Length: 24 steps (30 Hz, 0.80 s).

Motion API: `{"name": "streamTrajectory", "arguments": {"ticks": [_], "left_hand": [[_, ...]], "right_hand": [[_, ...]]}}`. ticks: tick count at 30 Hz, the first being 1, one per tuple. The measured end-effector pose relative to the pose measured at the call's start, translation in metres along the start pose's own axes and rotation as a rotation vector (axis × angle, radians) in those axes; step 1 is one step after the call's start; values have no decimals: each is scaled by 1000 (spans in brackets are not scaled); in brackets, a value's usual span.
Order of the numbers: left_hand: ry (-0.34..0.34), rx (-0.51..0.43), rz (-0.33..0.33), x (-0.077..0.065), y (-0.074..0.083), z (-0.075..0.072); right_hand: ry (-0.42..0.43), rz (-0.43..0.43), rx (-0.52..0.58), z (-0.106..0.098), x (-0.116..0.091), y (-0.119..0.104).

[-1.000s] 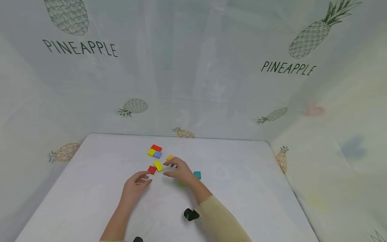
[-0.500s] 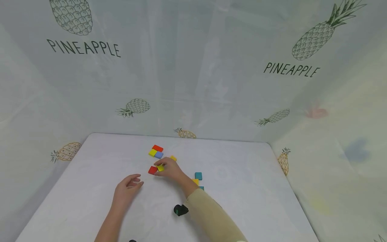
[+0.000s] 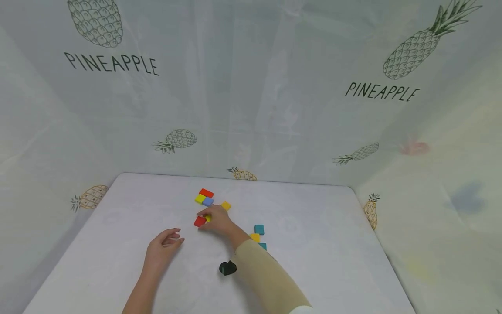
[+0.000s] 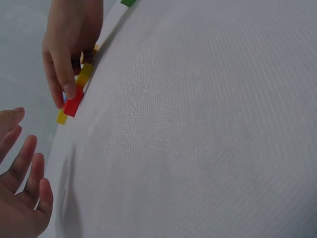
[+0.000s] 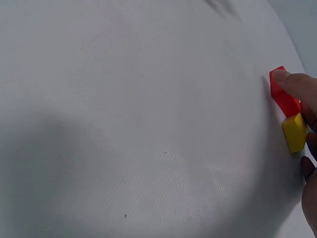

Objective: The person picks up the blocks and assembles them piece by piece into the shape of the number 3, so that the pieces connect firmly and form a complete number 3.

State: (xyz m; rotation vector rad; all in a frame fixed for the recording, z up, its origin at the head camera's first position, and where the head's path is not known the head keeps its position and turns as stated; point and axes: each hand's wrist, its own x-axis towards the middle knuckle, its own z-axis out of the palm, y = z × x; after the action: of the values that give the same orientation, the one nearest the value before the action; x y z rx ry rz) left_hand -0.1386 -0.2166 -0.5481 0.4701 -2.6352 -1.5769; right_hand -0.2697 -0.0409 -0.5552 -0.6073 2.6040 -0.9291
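My right hand (image 3: 220,221) pinches a red block (image 3: 199,221) between thumb and index finger, low at the tabletop. In the right wrist view a fingertip lies against the face of that red block (image 5: 284,94). A yellow block (image 5: 294,133) touches its end, partly covered by the hand in the head view. Off to the left, my left hand (image 3: 161,250) hovers with loosely bent fingers, holding nothing. Its spread fingers (image 4: 22,166) also show in the left wrist view, apart from the blocks.
Behind the right hand lie a red block (image 3: 206,192), a yellow block (image 3: 200,199) and a blue block (image 3: 208,201), close together. An orange-yellow block (image 3: 225,206) sits nearby. Right of the forearm are a teal block (image 3: 259,229), a yellow block (image 3: 255,237) and another teal block (image 3: 262,246).
My right hand has moved left, over the yellow block and onto the red one. The left hand has drawn back from the red block, left and nearer me.
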Motion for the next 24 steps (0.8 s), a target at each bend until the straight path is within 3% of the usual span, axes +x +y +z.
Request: {"name": "streamTrajectory", "arguments": {"ticks": [14,24], "left_hand": [[-4,1,10,0,-2,-2],[4,-3,4,0,3,-1]], "right_hand": [[2,38,-9,1,1,-6],[25,9,5,-4,-3,-7]]}}
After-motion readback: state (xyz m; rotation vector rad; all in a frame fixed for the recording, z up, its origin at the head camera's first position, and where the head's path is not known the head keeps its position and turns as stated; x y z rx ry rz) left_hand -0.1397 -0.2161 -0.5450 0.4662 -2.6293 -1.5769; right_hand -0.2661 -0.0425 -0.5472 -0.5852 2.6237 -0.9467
